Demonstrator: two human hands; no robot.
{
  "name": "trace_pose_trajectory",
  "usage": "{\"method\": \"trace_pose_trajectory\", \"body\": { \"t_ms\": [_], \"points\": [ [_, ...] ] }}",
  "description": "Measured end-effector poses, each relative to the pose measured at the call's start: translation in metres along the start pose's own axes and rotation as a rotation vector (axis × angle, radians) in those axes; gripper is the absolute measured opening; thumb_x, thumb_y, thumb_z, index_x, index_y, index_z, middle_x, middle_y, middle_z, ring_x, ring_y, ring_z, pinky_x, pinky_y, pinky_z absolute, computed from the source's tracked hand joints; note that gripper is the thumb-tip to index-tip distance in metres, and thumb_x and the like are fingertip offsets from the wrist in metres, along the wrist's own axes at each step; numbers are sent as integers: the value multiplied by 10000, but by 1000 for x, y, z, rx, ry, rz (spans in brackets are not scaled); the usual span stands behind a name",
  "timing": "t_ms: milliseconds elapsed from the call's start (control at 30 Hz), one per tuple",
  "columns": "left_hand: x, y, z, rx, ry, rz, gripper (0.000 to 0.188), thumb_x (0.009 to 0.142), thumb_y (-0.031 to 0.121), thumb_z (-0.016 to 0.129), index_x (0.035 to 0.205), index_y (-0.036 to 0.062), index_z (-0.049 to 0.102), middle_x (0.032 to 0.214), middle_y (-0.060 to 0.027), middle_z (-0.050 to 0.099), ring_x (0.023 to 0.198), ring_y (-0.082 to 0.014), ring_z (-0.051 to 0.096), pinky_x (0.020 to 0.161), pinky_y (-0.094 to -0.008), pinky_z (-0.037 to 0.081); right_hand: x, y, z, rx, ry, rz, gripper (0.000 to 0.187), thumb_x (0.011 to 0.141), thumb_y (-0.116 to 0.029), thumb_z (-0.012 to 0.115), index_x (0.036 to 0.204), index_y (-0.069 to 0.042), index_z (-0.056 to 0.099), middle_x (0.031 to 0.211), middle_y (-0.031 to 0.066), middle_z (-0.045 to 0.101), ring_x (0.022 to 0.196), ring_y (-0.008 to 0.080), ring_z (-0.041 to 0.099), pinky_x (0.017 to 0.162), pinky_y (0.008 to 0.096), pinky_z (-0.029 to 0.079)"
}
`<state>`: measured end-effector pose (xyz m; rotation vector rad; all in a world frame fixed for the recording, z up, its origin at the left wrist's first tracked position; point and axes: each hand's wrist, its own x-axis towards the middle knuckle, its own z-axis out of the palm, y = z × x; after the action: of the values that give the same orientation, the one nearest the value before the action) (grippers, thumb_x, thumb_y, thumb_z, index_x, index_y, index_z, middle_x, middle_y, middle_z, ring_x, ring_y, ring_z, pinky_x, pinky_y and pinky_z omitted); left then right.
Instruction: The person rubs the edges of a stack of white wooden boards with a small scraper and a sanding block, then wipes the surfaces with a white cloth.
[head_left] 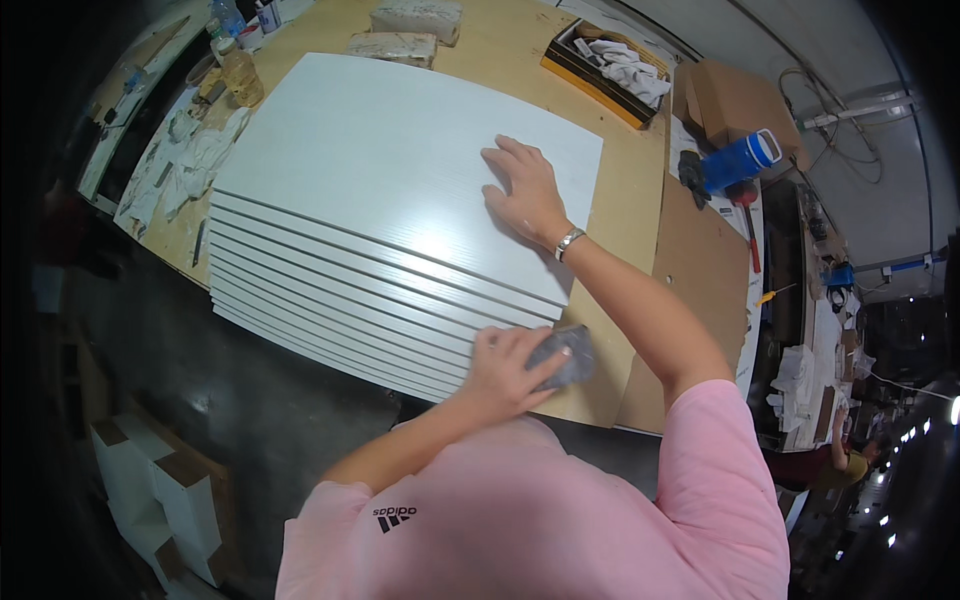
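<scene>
White panels lie in a stepped stack on the table, their near edges showing as parallel strips. My left hand is closed on a grey pad, perhaps a sanding pad, at the right ends of the lower panel edges; the hand is slightly blurred. My right hand rests flat on the top panel near its right edge, fingers spread and holding nothing. A metal-banded watch sits on the right wrist.
The table bears two wrapped blocks at the back and a box of rags at back right. A bottle and crumpled cloths lie left. Rightward are a blue jug and a yellow-handled screwdriver. Another person is far right.
</scene>
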<state>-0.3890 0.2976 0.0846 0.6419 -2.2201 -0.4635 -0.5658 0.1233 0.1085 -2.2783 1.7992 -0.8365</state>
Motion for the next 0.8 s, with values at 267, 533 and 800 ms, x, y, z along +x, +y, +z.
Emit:
{"method": "trace_pose_trajectory", "body": {
  "t_ms": [267,533,800],
  "points": [
    [3,18,19,31,-98,68,634,645,269,829,1238,118,664,1270,-191,602,1034,-312,576,854,-477,392,1,7,6,69,45,2,501,774,-229,636,1247,-66,669,1435,175,547,1294,365,492,1127,458,374],
    [23,8,12,151,51,-81,580,683,269,806,1221,112,657,1286,-185,598,1028,-327,575,844,-476,396,0,9,7,62,55,9,484,775,-249,628,1220,-68,692,1420,177,563,1300,360,493,1124,455,372],
    [27,14,-1,247,109,-122,590,675,273,831,1216,117,654,1279,-169,586,981,-325,582,831,-471,389,-4,10,4,35,55,30,509,779,-298,625,1226,-64,692,1426,179,558,1316,353,481,1145,451,340]
  ]
}}
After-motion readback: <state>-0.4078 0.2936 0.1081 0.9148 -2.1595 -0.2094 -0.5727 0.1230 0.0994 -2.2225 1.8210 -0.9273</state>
